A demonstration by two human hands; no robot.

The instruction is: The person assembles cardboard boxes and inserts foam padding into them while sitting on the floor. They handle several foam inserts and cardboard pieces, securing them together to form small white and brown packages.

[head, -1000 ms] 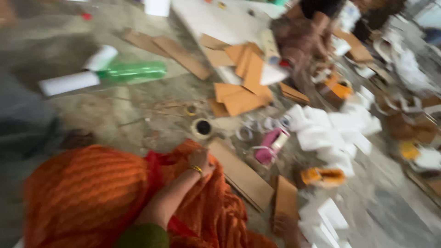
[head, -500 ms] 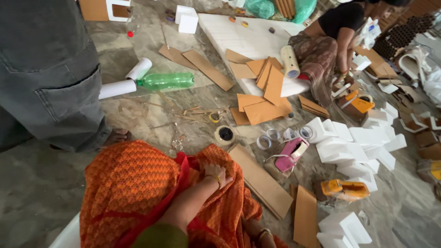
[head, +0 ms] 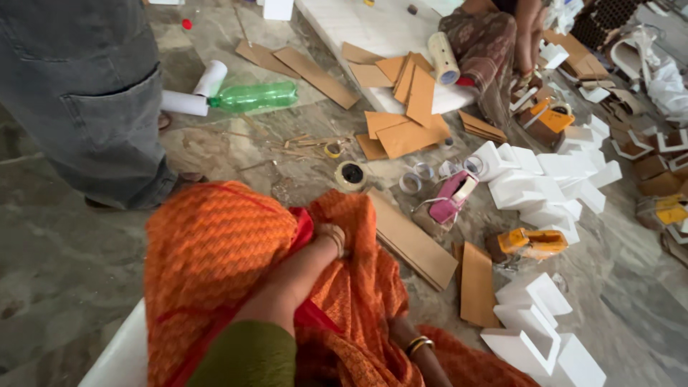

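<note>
Holding: the left hand (head: 342, 242) is tucked into the orange cloth (head: 215, 251) on the lap, fingers hidden – can't tell if it grips.
Right hand: hidden under the cloth – only the wrist with bangles (head: 418, 346) shows.
Just past the cloth: a cardboard strip (head: 410, 240), a tape roll (head: 351, 174).
Farther out: pink tape holder (head: 451, 198), white foam blocks (head: 545, 183), green bottle (head: 254, 97).
Left side: a standing person's grey trousers (head: 86, 93).

My left hand (head: 337, 240) is buried in orange cloth (head: 215, 251) with a woven zigzag pattern and red edging. Just beyond lie a pink tape dispenser (head: 451, 201), brown cardboard (head: 412, 240) and white foam blocks (head: 534, 183).
</note>
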